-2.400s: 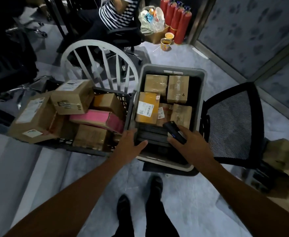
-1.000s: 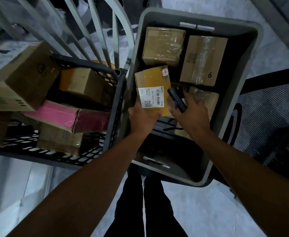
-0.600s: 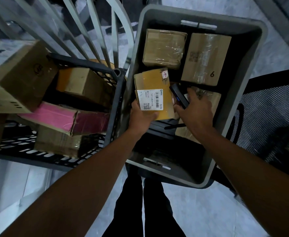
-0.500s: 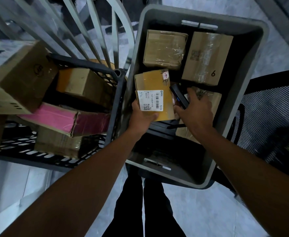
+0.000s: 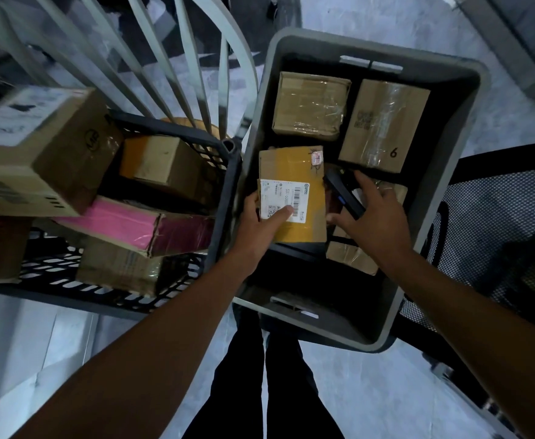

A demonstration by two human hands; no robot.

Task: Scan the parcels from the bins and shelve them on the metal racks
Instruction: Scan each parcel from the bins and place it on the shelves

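Inside the grey bin [image 5: 339,327], the left hand [image 5: 256,226] holds a yellow-brown parcel [image 5: 294,166] at its near left corner, its grip clamped on it with the thumb pressed on the white barcode label [image 5: 286,198]. The right hand [image 5: 377,217] has its grip closed around a black scanner [image 5: 339,191], which sits just beside the parcel's right edge. At the bin's far end lie a tape-wrapped parcel [image 5: 310,106] and a box marked 6 [image 5: 383,122], side by side; another taped parcel [image 5: 351,258] lies under the right wrist. To the left stands a black crate [image 5: 228,172] heaped with cartons, among them a pink box [image 5: 117,220]. A white chair [image 5: 196,58] stands behind the crate, and a mesh chair [image 5: 497,217] to the right of the bin.
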